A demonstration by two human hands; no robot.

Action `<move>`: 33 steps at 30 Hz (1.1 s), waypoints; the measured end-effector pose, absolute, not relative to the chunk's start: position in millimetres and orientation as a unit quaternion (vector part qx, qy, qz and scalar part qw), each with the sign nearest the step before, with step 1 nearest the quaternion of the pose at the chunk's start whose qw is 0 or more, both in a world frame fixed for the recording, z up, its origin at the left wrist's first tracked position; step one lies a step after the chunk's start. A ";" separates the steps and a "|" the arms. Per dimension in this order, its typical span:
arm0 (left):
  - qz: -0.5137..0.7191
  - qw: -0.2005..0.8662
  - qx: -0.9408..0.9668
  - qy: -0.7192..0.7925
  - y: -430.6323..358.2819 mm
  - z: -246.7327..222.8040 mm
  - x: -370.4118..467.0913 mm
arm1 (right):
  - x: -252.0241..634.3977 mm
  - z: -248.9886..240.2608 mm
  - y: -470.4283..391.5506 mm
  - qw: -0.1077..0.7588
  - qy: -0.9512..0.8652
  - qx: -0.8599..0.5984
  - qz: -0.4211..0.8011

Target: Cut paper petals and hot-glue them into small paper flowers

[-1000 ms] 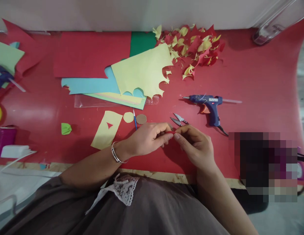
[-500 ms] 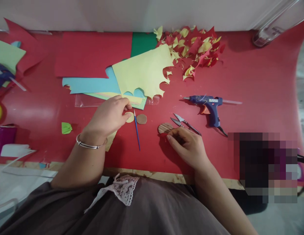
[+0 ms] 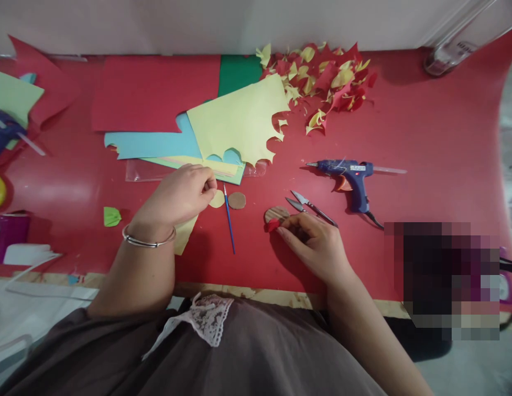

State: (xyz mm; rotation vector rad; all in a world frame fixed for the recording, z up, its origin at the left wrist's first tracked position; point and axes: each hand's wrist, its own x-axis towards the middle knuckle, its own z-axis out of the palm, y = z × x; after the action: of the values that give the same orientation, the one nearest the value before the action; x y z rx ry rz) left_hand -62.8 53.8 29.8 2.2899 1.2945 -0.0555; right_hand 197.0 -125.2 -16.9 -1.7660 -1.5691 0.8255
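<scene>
My left hand hovers at the edge of a small yellow paper circle, thumb and fingers pressed together. Whatever those fingers may hold is hidden. A thin blue-handled brush lies between that circle and a brown disc. My right hand pinches a small red paper piece between thumb and forefinger. Just behind the red piece lies a brown striped disc, partly covered. Small thread snips rest beyond the right fingers. Under my left wrist a yellow paper strip shows.
A blue glue gun lies at the right, its cord trailing toward me. Red, blue and yellow sheets overlap at the back, beside a heap of paper scraps. A green folded piece sits left; a clear container stands back right.
My left thumb has drawn back left off the yellow circle and closed against the fingers. More of the red piece shows at my right fingertips; the right hand has hardly moved.
</scene>
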 end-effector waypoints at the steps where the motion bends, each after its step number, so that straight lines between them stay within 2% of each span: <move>1: -0.013 0.274 0.829 0.487 53.0 32.5 -63.9 | 197.1 -16.6 -125.4 0.316 -0.595 -0.671 0.311; 9: 0.199 0.558 0.667 0.453 30.3 31.9 -39.0 | 194.9 -11.1 -129.5 0.391 -0.617 -0.647 0.220; 12: 0.199 0.668 0.594 0.402 16.9 21.6 -19.9 | 192.7 -8.9 -131.1 0.421 -0.648 -0.612 0.171; 14: 0.175 0.705 0.572 0.381 10.2 15.5 -11.8 | 192.2 -8.8 -131.8 0.426 -0.670 -0.592 0.139; 21: 0.149 0.712 0.580 0.367 2.4 7.6 -3.8 | 193.3 -12.9 -131.0 0.403 -0.710 -0.570 0.096; 33: 0.142 0.704 0.626 0.304 -13.2 7.3 2.7 | 191.7 -8.5 -127.2 0.407 -0.659 -0.606 0.180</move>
State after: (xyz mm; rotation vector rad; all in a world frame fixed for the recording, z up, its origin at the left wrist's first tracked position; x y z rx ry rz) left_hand 2.7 -13.2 7.3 1.3932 0.6761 0.3157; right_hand 191.7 -127.2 -8.5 -1.5266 -1.6624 0.4538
